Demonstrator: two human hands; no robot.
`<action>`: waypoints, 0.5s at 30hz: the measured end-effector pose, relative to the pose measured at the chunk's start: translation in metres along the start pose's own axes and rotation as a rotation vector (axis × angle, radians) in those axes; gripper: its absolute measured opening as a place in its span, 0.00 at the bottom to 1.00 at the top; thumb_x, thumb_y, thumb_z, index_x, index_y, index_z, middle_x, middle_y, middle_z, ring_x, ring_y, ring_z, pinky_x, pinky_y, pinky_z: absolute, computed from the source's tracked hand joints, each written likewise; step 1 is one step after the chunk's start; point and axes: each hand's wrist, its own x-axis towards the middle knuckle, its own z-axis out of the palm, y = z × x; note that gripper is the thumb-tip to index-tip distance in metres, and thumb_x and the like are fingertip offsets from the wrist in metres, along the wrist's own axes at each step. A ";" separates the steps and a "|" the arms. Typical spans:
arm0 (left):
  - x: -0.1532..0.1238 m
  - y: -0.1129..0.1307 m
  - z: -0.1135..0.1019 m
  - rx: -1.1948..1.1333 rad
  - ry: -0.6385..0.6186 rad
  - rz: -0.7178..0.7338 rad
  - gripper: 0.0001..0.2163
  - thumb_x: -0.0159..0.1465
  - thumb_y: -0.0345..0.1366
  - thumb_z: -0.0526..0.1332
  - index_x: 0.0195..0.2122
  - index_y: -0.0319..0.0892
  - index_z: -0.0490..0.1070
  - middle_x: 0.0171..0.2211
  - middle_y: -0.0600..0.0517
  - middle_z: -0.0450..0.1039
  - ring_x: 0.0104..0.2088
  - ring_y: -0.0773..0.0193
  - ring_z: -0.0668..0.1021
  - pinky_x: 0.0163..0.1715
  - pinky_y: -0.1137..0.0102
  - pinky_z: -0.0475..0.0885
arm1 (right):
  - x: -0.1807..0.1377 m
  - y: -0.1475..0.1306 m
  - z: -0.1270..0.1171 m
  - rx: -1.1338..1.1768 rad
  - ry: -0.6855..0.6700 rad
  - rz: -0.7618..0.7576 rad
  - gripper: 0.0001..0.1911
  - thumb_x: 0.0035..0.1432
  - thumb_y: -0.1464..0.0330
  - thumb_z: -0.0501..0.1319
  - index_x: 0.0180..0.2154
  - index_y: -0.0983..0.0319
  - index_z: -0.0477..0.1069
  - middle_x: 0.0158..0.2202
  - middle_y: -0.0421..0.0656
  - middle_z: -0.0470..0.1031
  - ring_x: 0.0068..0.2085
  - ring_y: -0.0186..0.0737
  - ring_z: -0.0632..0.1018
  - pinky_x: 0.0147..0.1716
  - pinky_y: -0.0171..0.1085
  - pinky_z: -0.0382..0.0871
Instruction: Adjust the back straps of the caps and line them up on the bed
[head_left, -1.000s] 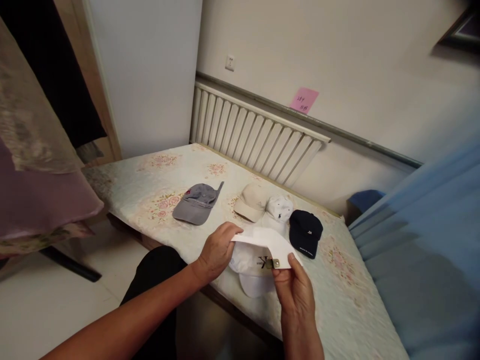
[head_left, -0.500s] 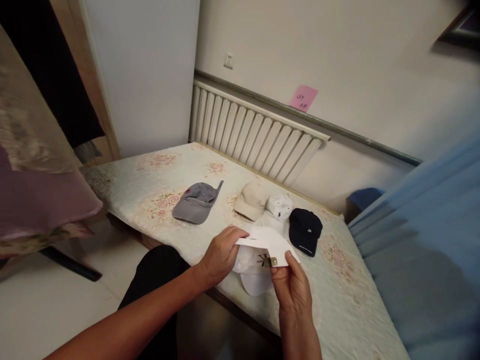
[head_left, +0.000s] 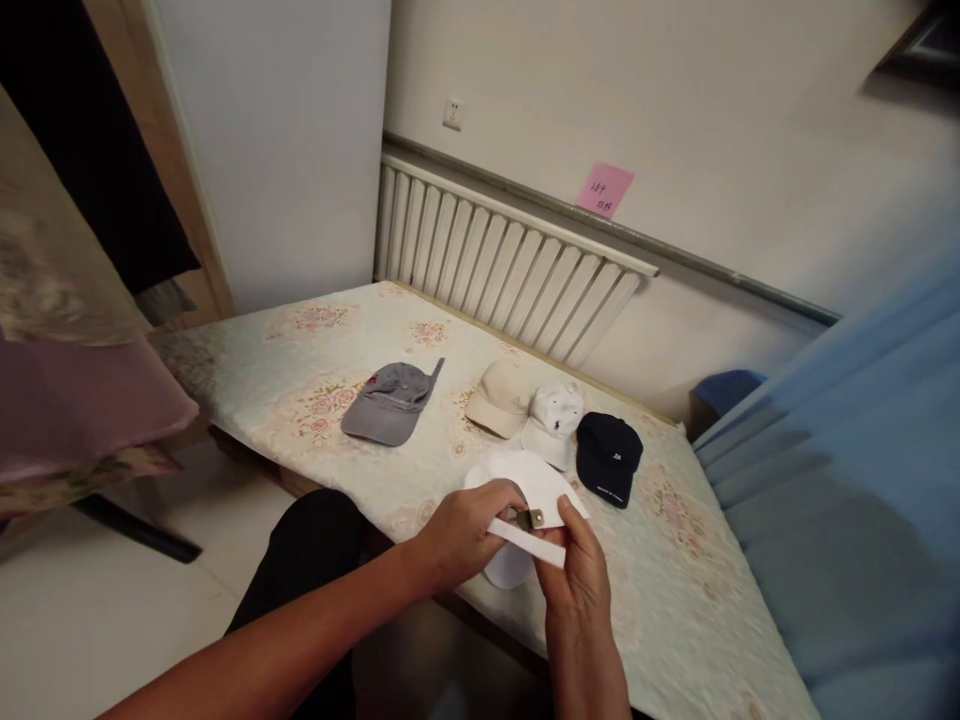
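Note:
A white baseball cap (head_left: pixel 511 470) is between my hands, its back facing me. My left hand (head_left: pixel 466 537) pinches the loose white strap (head_left: pixel 531 544), whose free end points to the right. My right hand (head_left: pixel 579 575) grips the cap's back edge beside a metal buckle (head_left: pixel 532 519). The strap runs below the buckle; whether any of it passes through is hidden by my fingers. Under my hands part of a white brim (head_left: pixel 510 568) shows. Just beyond lie a beige cap (head_left: pixel 498 400), a second white cap (head_left: pixel 553 412) and a black cap (head_left: pixel 611 452).
A grey cap (head_left: pixel 392 405) with its strap sticking up lies to the left on the flowered bed cover (head_left: pixel 697 600). A radiator (head_left: pixel 487 250) stands behind the bed. Blue curtain (head_left: pixel 847 480) hangs at right, clothes (head_left: pixel 82 370) at left.
My left hand has moved slightly right and down, bringing the strap across toward the buckle. The strap's free end now shows in front of the cap. My right hand keeps its grip.

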 end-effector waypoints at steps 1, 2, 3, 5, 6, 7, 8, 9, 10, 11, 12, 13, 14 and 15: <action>0.000 -0.001 0.003 0.011 0.000 0.011 0.09 0.60 0.29 0.56 0.40 0.41 0.70 0.33 0.53 0.72 0.33 0.66 0.73 0.34 0.73 0.66 | 0.000 0.001 0.000 -0.002 -0.004 0.004 0.18 0.48 0.71 0.66 0.44 0.65 0.71 0.34 0.42 0.79 0.38 0.40 0.79 0.44 0.41 0.74; 0.000 -0.002 0.005 0.017 0.004 0.018 0.08 0.60 0.30 0.56 0.40 0.41 0.70 0.33 0.52 0.71 0.33 0.66 0.72 0.34 0.73 0.66 | 0.000 0.002 0.000 -0.006 -0.012 0.007 0.18 0.48 0.71 0.66 0.43 0.65 0.71 0.34 0.42 0.79 0.37 0.40 0.79 0.44 0.42 0.74; 0.000 -0.004 0.007 0.019 0.010 0.022 0.07 0.60 0.30 0.56 0.39 0.41 0.70 0.33 0.52 0.71 0.33 0.65 0.72 0.34 0.73 0.66 | 0.000 0.004 -0.001 -0.011 -0.016 0.010 0.17 0.47 0.71 0.66 0.42 0.65 0.71 0.33 0.41 0.79 0.36 0.40 0.79 0.43 0.43 0.74; 0.000 -0.006 0.011 0.012 0.023 0.020 0.06 0.60 0.29 0.56 0.38 0.40 0.70 0.33 0.52 0.71 0.33 0.65 0.72 0.34 0.72 0.66 | -0.001 0.006 -0.002 -0.021 -0.009 0.012 0.15 0.47 0.71 0.67 0.40 0.65 0.71 0.31 0.40 0.78 0.34 0.39 0.79 0.41 0.42 0.75; 0.000 -0.007 0.012 0.005 0.028 0.021 0.07 0.60 0.29 0.56 0.38 0.40 0.70 0.33 0.51 0.71 0.34 0.65 0.72 0.35 0.72 0.66 | -0.001 0.007 -0.004 -0.023 -0.001 0.012 0.15 0.46 0.71 0.67 0.39 0.64 0.71 0.31 0.40 0.78 0.34 0.38 0.78 0.40 0.41 0.75; 0.000 -0.008 0.013 -0.001 0.033 0.026 0.07 0.60 0.28 0.56 0.39 0.39 0.70 0.33 0.51 0.71 0.34 0.65 0.73 0.36 0.72 0.67 | -0.001 0.008 -0.005 -0.023 0.008 0.013 0.14 0.46 0.72 0.67 0.38 0.65 0.71 0.31 0.40 0.78 0.33 0.38 0.78 0.39 0.39 0.75; 0.000 -0.008 0.013 -0.007 0.036 0.033 0.07 0.60 0.28 0.56 0.39 0.39 0.69 0.34 0.51 0.71 0.35 0.65 0.73 0.36 0.72 0.67 | -0.001 0.009 -0.006 -0.021 0.013 0.015 0.14 0.46 0.72 0.67 0.38 0.65 0.71 0.31 0.40 0.78 0.34 0.37 0.78 0.38 0.38 0.75; 0.000 -0.008 0.014 -0.009 0.039 0.039 0.07 0.60 0.28 0.56 0.39 0.39 0.69 0.34 0.50 0.71 0.36 0.64 0.73 0.37 0.72 0.67 | -0.001 0.010 -0.007 -0.017 0.011 0.018 0.15 0.46 0.72 0.67 0.38 0.65 0.71 0.32 0.40 0.78 0.34 0.36 0.78 0.37 0.36 0.75; 0.000 -0.008 0.015 -0.005 0.042 0.042 0.07 0.60 0.28 0.56 0.39 0.39 0.69 0.35 0.50 0.72 0.36 0.64 0.73 0.38 0.71 0.67 | -0.001 0.011 -0.008 -0.015 -0.001 0.026 0.15 0.46 0.72 0.67 0.38 0.65 0.71 0.32 0.41 0.78 0.35 0.36 0.78 0.37 0.36 0.74; 0.000 -0.008 0.016 0.003 0.046 0.040 0.07 0.59 0.28 0.56 0.38 0.40 0.69 0.34 0.50 0.72 0.37 0.64 0.73 0.38 0.71 0.67 | -0.001 0.011 -0.008 -0.015 -0.016 0.034 0.15 0.46 0.72 0.67 0.39 0.65 0.71 0.33 0.41 0.78 0.35 0.36 0.78 0.37 0.36 0.74; 0.000 -0.007 0.017 0.016 0.050 0.034 0.07 0.59 0.27 0.57 0.38 0.40 0.69 0.34 0.51 0.71 0.37 0.64 0.73 0.38 0.71 0.67 | -0.002 0.012 -0.008 -0.016 -0.031 0.038 0.15 0.47 0.72 0.67 0.40 0.65 0.71 0.33 0.41 0.78 0.36 0.36 0.78 0.38 0.36 0.74; 0.000 -0.007 0.019 0.030 0.057 0.024 0.07 0.59 0.27 0.57 0.38 0.40 0.69 0.34 0.51 0.71 0.37 0.64 0.73 0.38 0.71 0.67 | -0.002 0.012 -0.007 -0.019 -0.042 0.038 0.16 0.47 0.72 0.67 0.40 0.64 0.71 0.34 0.41 0.77 0.37 0.37 0.78 0.38 0.37 0.74; 0.000 -0.007 0.020 0.047 0.069 0.010 0.08 0.58 0.27 0.57 0.38 0.40 0.68 0.34 0.51 0.71 0.36 0.64 0.73 0.37 0.71 0.67 | -0.003 0.013 -0.006 -0.024 -0.049 0.036 0.16 0.47 0.71 0.67 0.41 0.64 0.70 0.34 0.41 0.77 0.37 0.38 0.78 0.39 0.38 0.74; -0.001 -0.007 0.022 0.064 0.084 -0.008 0.08 0.58 0.27 0.57 0.39 0.40 0.68 0.34 0.51 0.71 0.36 0.64 0.73 0.36 0.71 0.67 | -0.004 0.013 -0.005 -0.030 -0.049 0.034 0.17 0.47 0.71 0.67 0.41 0.63 0.70 0.35 0.40 0.77 0.38 0.38 0.78 0.39 0.39 0.74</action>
